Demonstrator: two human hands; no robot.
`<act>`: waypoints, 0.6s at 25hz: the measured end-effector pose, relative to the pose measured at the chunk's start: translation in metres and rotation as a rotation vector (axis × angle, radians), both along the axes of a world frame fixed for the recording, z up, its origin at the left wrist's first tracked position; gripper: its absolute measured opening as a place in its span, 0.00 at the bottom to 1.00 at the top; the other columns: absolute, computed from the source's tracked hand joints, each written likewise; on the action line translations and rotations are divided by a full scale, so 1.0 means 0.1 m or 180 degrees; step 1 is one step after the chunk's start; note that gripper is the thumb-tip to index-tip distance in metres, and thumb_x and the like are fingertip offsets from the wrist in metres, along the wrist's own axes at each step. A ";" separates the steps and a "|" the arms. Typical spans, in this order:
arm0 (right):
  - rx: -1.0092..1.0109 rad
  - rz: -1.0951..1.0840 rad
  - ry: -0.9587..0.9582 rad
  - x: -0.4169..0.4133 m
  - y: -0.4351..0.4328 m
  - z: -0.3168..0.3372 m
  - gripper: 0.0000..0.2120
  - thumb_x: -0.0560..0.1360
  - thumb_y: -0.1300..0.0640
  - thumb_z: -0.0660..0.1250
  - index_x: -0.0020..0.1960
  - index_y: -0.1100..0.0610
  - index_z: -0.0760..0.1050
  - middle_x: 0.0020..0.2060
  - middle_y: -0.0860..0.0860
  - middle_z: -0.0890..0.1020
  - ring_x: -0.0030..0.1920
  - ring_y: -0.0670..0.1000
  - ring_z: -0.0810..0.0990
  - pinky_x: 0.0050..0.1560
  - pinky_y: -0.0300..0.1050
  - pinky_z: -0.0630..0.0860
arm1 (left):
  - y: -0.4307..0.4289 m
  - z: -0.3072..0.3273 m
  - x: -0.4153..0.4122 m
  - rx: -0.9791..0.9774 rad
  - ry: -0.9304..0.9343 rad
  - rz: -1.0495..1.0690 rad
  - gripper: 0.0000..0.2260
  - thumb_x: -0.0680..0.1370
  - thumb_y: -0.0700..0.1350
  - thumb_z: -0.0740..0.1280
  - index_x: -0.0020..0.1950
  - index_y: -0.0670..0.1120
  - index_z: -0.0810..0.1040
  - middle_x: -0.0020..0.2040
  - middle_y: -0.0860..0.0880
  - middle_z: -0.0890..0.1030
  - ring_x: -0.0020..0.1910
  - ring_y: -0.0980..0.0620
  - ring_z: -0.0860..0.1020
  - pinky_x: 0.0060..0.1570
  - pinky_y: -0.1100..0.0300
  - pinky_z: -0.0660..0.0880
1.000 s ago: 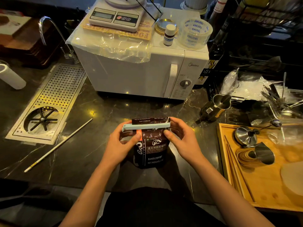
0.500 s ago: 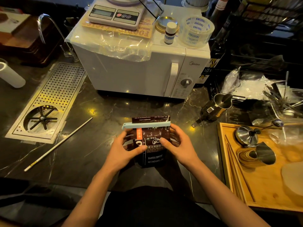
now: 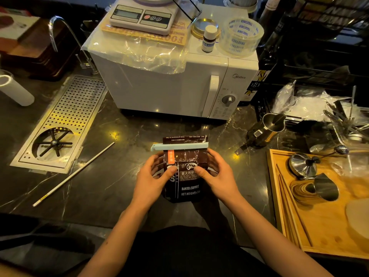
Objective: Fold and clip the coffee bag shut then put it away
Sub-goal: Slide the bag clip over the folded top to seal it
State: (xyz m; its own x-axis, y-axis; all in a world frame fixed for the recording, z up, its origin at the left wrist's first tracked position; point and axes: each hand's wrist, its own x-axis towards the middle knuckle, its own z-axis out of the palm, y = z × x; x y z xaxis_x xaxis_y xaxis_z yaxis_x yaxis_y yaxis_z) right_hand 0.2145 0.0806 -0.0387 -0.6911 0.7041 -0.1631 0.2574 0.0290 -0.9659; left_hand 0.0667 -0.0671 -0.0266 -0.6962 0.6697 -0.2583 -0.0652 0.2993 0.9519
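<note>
A dark brown coffee bag point(image 3: 187, 186) stands upright on the dark marble counter, just in front of me. A pale blue clip point(image 3: 179, 146) runs across its folded top, with a strip of bag sticking out above it. My left hand point(image 3: 154, 176) grips the bag's left side, thumb on its front. My right hand point(image 3: 216, 174) grips the right side the same way. Both hands sit below the clip and do not touch it.
A white microwave point(image 3: 169, 86) stands behind the bag, with a scale, a small bottle and a tape roll on top. A perforated drip tray point(image 3: 65, 120) lies left, beside a long white stick point(image 3: 73, 173). A steel pitcher point(image 3: 267, 126) and wooden tray point(image 3: 319, 236) are right.
Both hands have slid down from the clip's ends to the sides of the bag. The clip stays shut across the folded top.
</note>
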 end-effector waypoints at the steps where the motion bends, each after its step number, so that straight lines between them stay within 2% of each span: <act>1: 0.0020 -0.0062 -0.0011 -0.02 -0.01 0.00 0.24 0.72 0.54 0.75 0.61 0.36 0.70 0.54 0.36 0.82 0.58 0.36 0.79 0.53 0.31 0.76 | 0.01 -0.01 0.01 -0.0008 0.0043 0.0085 0.29 0.65 0.61 0.73 0.63 0.55 0.73 0.61 0.54 0.79 0.60 0.58 0.78 0.54 0.66 0.77; 3: 0.0055 -0.0186 -0.0019 -0.05 -0.04 -0.02 0.21 0.72 0.50 0.75 0.59 0.35 0.70 0.55 0.38 0.81 0.57 0.36 0.80 0.52 0.32 0.77 | 0.02 -0.03 0.02 -0.0037 0.0115 0.0128 0.27 0.63 0.63 0.73 0.60 0.57 0.73 0.59 0.57 0.79 0.59 0.63 0.77 0.52 0.71 0.77; 4: 0.0078 -0.0232 -0.0025 -0.06 -0.05 -0.03 0.19 0.72 0.48 0.74 0.58 0.34 0.71 0.56 0.39 0.81 0.58 0.38 0.80 0.54 0.35 0.78 | 0.01 -0.06 0.02 -0.0062 0.0086 0.0067 0.27 0.63 0.62 0.74 0.60 0.59 0.72 0.60 0.57 0.78 0.60 0.64 0.77 0.56 0.67 0.77; 6: 0.0160 -0.0230 -0.0083 -0.05 -0.07 -0.06 0.19 0.72 0.43 0.72 0.59 0.33 0.70 0.59 0.42 0.80 0.60 0.42 0.79 0.59 0.44 0.79 | -0.03 -0.12 0.02 -0.0134 0.0010 -0.0139 0.30 0.65 0.56 0.78 0.65 0.58 0.70 0.65 0.54 0.76 0.65 0.57 0.75 0.64 0.54 0.75; 8: 0.0218 -0.0150 -0.0153 -0.03 -0.08 -0.08 0.22 0.71 0.41 0.72 0.62 0.30 0.68 0.62 0.39 0.78 0.62 0.39 0.77 0.60 0.44 0.78 | -0.06 -0.16 0.01 -0.0201 0.0121 -0.0274 0.34 0.67 0.48 0.79 0.70 0.56 0.68 0.68 0.52 0.74 0.68 0.52 0.73 0.67 0.48 0.73; 10: 0.0273 -0.0015 -0.0242 -0.02 -0.09 -0.07 0.28 0.69 0.40 0.73 0.63 0.25 0.63 0.62 0.32 0.73 0.63 0.34 0.74 0.58 0.35 0.76 | -0.05 -0.18 0.02 -0.0252 0.0299 -0.0345 0.38 0.68 0.47 0.79 0.74 0.54 0.65 0.69 0.51 0.73 0.68 0.52 0.73 0.66 0.47 0.73; 12: 0.0316 0.0113 -0.0333 0.00 -0.11 -0.07 0.35 0.68 0.40 0.74 0.67 0.25 0.59 0.64 0.29 0.70 0.65 0.34 0.71 0.58 0.32 0.74 | -0.03 -0.19 0.03 -0.0268 0.0459 -0.0418 0.41 0.68 0.49 0.79 0.76 0.54 0.62 0.69 0.51 0.72 0.68 0.53 0.72 0.65 0.48 0.74; 15: 0.0303 0.0217 -0.0356 0.04 -0.12 -0.13 0.41 0.68 0.42 0.76 0.74 0.32 0.56 0.70 0.40 0.70 0.67 0.39 0.72 0.62 0.40 0.74 | -0.02 -0.20 0.03 -0.0273 0.0529 -0.0496 0.44 0.68 0.51 0.78 0.78 0.56 0.58 0.66 0.55 0.69 0.67 0.55 0.71 0.64 0.53 0.74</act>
State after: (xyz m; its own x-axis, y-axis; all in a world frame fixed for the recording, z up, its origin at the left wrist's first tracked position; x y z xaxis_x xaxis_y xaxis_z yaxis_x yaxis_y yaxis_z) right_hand 0.2187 0.0684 -0.0519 -0.7190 0.6722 -0.1766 0.3576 0.1400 -0.9233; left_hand 0.0697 -0.0691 -0.0469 -0.6239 0.7530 -0.2093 0.1436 0.3737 0.9164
